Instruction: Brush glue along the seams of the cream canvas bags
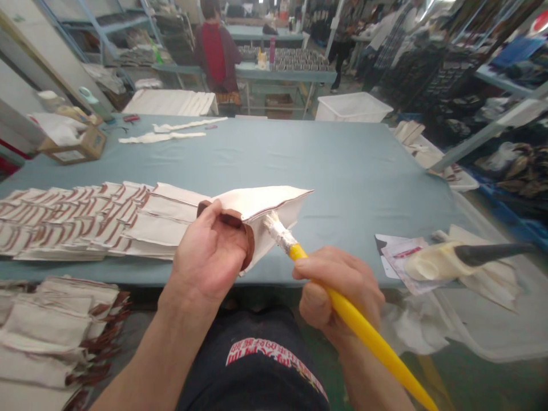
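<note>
My left hand grips a cream fabric piece by its brown-trimmed end, over the near edge of the table. The piece is parted like a pouch, with one layer lifted above the other. A long yellow-handled brush is held in my right hand, fingers wrapped round the handle. Its bristles, caked in white, touch the inner side of the piece near the seam. To the left of my left hand, overlapping rows of similar cream pieces with brown trim lie on the table.
A blue-grey cloth covers the table. At right lie a whitish container with a dark handle and papers. More fabric pieces are stacked lower left. A cardboard box and cream strips sit farther back. People stand beyond.
</note>
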Demonstrator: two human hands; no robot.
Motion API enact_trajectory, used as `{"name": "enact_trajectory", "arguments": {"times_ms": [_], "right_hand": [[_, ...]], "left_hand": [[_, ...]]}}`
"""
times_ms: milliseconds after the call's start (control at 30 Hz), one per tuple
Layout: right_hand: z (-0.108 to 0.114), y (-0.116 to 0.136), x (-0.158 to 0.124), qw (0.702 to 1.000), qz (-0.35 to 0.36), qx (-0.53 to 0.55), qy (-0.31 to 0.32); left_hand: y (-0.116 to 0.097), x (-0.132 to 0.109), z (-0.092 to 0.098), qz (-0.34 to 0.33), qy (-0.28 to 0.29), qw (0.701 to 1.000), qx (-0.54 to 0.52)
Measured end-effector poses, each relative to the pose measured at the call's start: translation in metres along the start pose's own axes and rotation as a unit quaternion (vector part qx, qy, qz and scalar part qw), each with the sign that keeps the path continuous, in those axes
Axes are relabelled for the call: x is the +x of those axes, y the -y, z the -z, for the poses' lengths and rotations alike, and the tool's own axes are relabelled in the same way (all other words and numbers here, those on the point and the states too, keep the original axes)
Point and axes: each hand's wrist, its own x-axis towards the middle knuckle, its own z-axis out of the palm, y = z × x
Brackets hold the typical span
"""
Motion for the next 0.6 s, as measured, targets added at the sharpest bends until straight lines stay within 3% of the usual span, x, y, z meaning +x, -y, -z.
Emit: {"name": "enact_trajectory", "arguments": {"times_ms": [167,367,600], "right_hand": [[0.000,0.004,0.009,0.998,0.026,-0.009,0.050],[-0.001,0.003,0.013,0.996,0.051,0.009,0.068],[0.004,0.005,0.014,0.992,0.074,0.011,0.100]], "left_hand": [[0.007,-0.004,-0.007,0.002,-0.010,0.999,-0.031],[0.009,-0.002,-0.002,0.016,0.018,1.000,-0.009],[0.012,-0.010,-0.014,0.038,-0.017,0.999,-0.006]]}}
